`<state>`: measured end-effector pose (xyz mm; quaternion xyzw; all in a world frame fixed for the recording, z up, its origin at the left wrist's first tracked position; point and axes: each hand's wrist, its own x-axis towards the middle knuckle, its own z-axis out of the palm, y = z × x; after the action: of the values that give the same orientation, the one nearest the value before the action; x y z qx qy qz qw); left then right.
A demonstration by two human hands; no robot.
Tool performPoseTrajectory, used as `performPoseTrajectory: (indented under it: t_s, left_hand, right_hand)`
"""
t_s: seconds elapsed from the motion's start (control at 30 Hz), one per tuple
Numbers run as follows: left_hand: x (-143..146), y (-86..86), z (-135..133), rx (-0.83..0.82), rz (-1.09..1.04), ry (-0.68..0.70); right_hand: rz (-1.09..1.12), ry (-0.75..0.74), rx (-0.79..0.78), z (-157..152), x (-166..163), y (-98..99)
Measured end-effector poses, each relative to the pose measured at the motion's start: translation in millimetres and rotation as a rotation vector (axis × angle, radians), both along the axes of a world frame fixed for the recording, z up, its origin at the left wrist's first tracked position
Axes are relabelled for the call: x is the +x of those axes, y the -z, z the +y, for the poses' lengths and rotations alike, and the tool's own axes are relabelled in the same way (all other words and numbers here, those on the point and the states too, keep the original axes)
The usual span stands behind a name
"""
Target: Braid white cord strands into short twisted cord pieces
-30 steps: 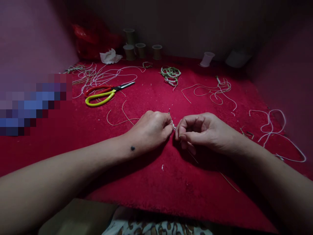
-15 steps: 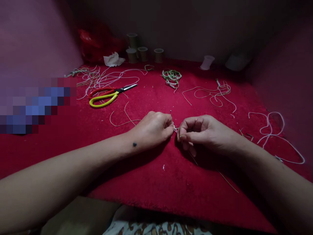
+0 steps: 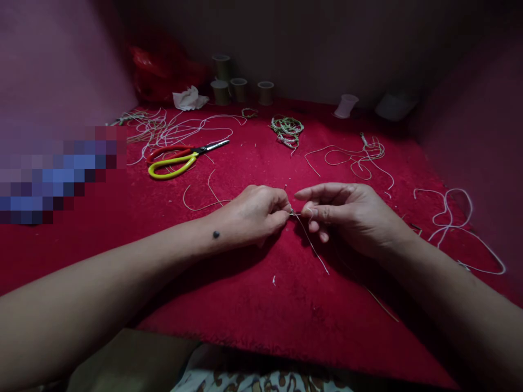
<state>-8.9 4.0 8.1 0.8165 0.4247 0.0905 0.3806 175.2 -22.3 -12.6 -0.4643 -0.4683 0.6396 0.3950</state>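
Near the middle of the red cloth, my left hand (image 3: 265, 209) is closed in a pinch on a small knotted cord piece (image 3: 291, 210), most of it hidden by the fingers. Just to its right, my right hand (image 3: 343, 215) pinches a thin cord (image 3: 310, 212) between thumb and a finger, its index finger stretched out above. A loose pale cord end (image 3: 314, 247) trails from the knot down toward me. Another thin cord (image 3: 208, 204) runs out in a curve to the left of my left hand.
Scissors (image 3: 174, 166) with red and yellow handles lie at left, by tangled cords (image 3: 163, 128). Farther back are a braided green-white bundle (image 3: 286, 129), several thread spools (image 3: 265, 93), crumpled tissue (image 3: 190, 99) and a red plastic bag (image 3: 159, 71). Loose white cord (image 3: 449, 218) lies at right.
My right hand has raised and straightened its index finger, and a pale cord end now shows hanging between the hands. My left hand keeps its pinch, nearly still.
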Motion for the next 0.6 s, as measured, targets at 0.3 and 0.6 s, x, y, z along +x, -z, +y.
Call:
performPoseTrajectory:
  t_s: [0.3, 0.6]
  left_hand:
    - [0, 1.0, 1, 0.02, 0.004, 0.021]
    - [-12, -12.6, 0, -0.081, 0.14, 0.058]
  right_hand:
    - [-0.112, -0.011, 0.07, -3, -5, -7.4]
    - [-0.264, 0.083, 0.052, -4, -23, -7.2]
